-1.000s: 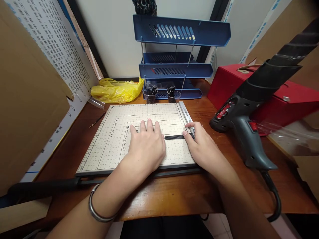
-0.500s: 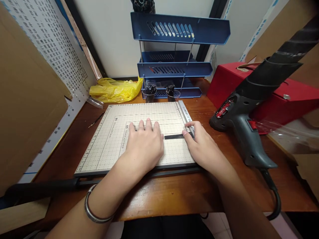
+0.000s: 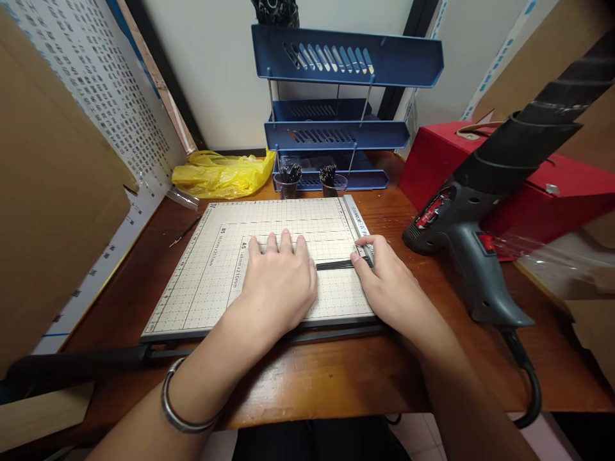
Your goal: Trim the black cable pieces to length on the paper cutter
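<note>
A paper cutter board with a printed grid lies flat on the desk. My left hand rests palm down on its middle, fingers stretched out and slightly apart. Between my two hands runs a row of thin black wires, laid side by side on the grid. Their left ends meet the edge of my left hand. At the board's right edge, my right hand has thumb and forefinger closed on the right part of the wires; the tips there are hidden.
Two clear cups of black wires stand behind the board, before a blue tray rack. A heat gun and a red box are on the right. A yellow bag lies back left; the cutter's black handle lies front left.
My left hand has shifted very slightly right, covering the left ends of the wires. My right hand keeps its pinch in nearly the same place.
</note>
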{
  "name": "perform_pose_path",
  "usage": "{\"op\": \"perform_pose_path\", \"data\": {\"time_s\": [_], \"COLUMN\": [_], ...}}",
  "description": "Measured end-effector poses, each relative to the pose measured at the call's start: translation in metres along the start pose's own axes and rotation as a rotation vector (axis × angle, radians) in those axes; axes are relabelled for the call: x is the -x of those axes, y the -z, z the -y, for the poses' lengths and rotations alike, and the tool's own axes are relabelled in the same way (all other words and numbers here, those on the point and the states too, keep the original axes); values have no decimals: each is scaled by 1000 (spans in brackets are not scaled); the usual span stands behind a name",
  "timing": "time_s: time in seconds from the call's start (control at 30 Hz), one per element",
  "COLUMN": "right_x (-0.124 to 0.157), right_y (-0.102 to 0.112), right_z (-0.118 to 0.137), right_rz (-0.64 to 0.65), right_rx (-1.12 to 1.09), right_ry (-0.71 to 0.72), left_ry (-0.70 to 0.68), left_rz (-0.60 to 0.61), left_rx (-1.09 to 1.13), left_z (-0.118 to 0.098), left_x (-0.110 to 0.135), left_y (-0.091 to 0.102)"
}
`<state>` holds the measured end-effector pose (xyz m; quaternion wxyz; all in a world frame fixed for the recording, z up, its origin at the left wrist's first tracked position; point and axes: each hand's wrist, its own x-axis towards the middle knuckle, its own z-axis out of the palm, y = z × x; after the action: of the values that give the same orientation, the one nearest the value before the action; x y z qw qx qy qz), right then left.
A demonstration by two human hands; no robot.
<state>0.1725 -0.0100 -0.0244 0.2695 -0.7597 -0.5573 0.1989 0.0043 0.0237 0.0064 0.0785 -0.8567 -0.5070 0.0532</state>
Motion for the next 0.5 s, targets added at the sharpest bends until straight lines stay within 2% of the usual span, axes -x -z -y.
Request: {"op": "perform_pose_path", "data": {"time_s": [0.5], "right_x": [0], "right_y": [0], "right_z": [0], "right_rz": [2], "right_rx": [5], "right_ry": [-7], "left_ry": [11], "left_rz": [27], "left_rx": [-32], "left_z": [-1], "left_x": [0], "left_y": [0]}}
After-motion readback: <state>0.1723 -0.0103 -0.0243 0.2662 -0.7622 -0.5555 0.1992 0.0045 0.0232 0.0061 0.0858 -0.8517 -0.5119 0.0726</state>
